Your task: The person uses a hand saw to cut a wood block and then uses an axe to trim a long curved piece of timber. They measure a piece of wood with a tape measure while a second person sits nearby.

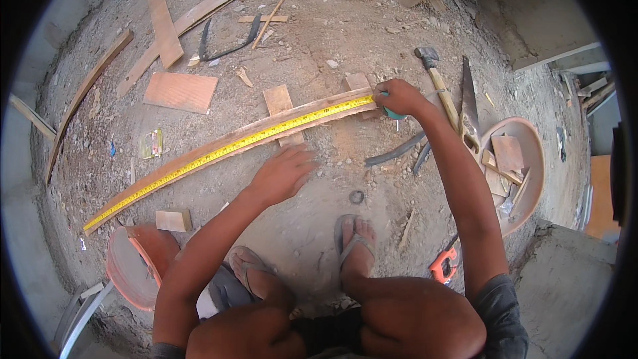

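The fingers of the right hand point(401, 98) are curled closed around the teal tape measure point(393, 115) at the right end of the long board point(266, 124). From there the yellow blade point(226, 149) runs along the board, reaching its left end. The left hand point(284, 174) is just off the board's near edge, its fingers loosely stretched out and blurred, gripping nothing that shows.

The board lies across the ground, with a wooden crosspiece point(278, 98) under its middle and a small block point(357, 81) near its right end. Beyond that end lie a hammer point(444, 96) and a handsaw point(468, 90), both out of hand; the basin point(535, 159) of offcuts sits farther right of it.

The tape seems fully laid out for a reading, so measuring looks well advanced. No pencil line or fresh cut can be made out on the board; marking, if wanted, appears left, and the tape has yet to be wound in.
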